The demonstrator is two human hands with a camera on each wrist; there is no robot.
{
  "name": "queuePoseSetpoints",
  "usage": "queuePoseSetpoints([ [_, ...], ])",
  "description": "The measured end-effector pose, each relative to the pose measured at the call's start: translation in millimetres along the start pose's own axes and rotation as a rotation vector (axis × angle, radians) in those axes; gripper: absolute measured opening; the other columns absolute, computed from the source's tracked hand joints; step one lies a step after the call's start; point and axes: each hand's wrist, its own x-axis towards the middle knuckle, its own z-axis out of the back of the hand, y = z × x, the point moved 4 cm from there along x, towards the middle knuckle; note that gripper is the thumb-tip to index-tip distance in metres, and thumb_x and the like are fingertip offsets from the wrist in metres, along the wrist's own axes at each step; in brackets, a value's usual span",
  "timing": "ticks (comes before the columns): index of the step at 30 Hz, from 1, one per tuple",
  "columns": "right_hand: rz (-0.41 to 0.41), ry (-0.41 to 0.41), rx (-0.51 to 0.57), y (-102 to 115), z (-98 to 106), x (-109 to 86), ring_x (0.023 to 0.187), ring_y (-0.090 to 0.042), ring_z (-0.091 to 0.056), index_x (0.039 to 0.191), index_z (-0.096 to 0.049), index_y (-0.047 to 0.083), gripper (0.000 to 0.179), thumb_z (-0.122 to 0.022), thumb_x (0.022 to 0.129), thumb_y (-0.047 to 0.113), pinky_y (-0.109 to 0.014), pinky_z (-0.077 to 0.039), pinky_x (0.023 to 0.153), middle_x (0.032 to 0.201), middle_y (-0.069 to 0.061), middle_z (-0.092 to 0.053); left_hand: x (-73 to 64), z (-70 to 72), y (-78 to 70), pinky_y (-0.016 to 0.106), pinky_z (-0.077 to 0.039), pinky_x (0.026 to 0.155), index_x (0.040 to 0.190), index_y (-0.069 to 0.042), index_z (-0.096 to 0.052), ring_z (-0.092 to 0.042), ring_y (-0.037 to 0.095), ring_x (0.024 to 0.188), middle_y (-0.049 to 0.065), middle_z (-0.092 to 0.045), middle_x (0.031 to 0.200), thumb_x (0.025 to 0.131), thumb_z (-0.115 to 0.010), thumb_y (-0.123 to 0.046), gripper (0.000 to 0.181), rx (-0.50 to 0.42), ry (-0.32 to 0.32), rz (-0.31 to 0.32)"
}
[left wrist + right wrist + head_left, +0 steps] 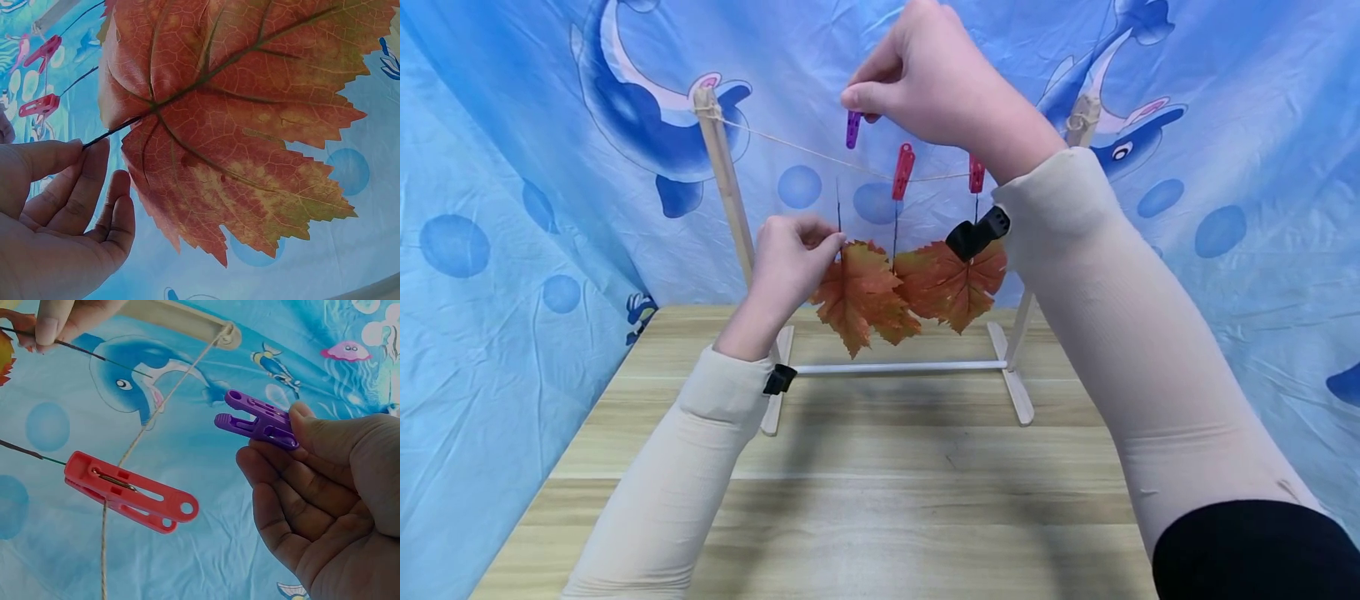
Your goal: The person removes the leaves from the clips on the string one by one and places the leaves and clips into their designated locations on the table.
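My left hand [793, 258] pinches the dark stem [112, 131] of an orange-red artificial maple leaf [250, 94] between thumb and fingertips. The stem's thin end points up, just below a string [805, 149]. Above the string my right hand [936, 83] holds a purple clothespin [262, 419] between thumb and index finger, apart from string and stem. Two red clothespins grip the string: one [903, 171] near its middle, another [976, 173] farther right, partly behind my right wrist. Leaf stems hang from both, with another maple leaf [966, 283] below the right one.
The string runs between two wooden posts, the left post [724, 167] and the right post [1082, 121]. A white crossbar [895, 367] joins the posts low down. The stand rests on a wood-grain table [880, 500] before a blue dolphin-print curtain [482, 167].
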Motion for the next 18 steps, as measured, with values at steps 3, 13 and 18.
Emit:
queuePoseSetpoints([
  [3, 0.017, -0.013, 0.015, 0, 3, -4.0, 0.085, -0.014, -0.058, 0.115, -0.080, 0.021, 0.031, -0.062, 0.100, 0.042, -0.026, -0.050, 0.072, 0.102, 0.002, -0.074, -3.6, 2.4, 2.1, 0.030, -0.051, 0.070, 0.093, 0.000, -0.079, -0.065, 0.018, 0.072, 0.010, -0.074, 0.083, 0.095, -0.071, -0.012, 0.014, -0.002, 0.000, 0.007],
  [13, 0.066, -0.058, 0.044, 1, 11, -28.6, 0.076, -0.011, -0.060, 0.113, -0.080, 0.019, 0.031, -0.063, 0.099, 0.042, -0.026, -0.050, 0.070, 0.099, 0.005, -0.075, -21.3, 10.6, 6.2, 0.032, -0.050, 0.068, 0.094, 0.000, -0.079, -0.063, 0.018, 0.071, 0.009, -0.073, 0.080, 0.095, -0.071, -0.011, 0.014, 0.020, 0.018, -0.006],
  [18, 0.081, -0.085, 0.050, -1, 12, -44.1, 0.063, -0.016, -0.055, 0.114, -0.080, 0.019, 0.032, -0.064, 0.099, 0.043, -0.029, -0.045, 0.059, 0.098, 0.008, -0.075, -31.7, 15.1, 8.5, 0.035, -0.050, 0.069, 0.094, -0.001, -0.080, -0.062, 0.018, 0.072, 0.008, -0.072, 0.077, 0.095, -0.071, -0.011, 0.013, 0.025, 0.031, 0.025],
])
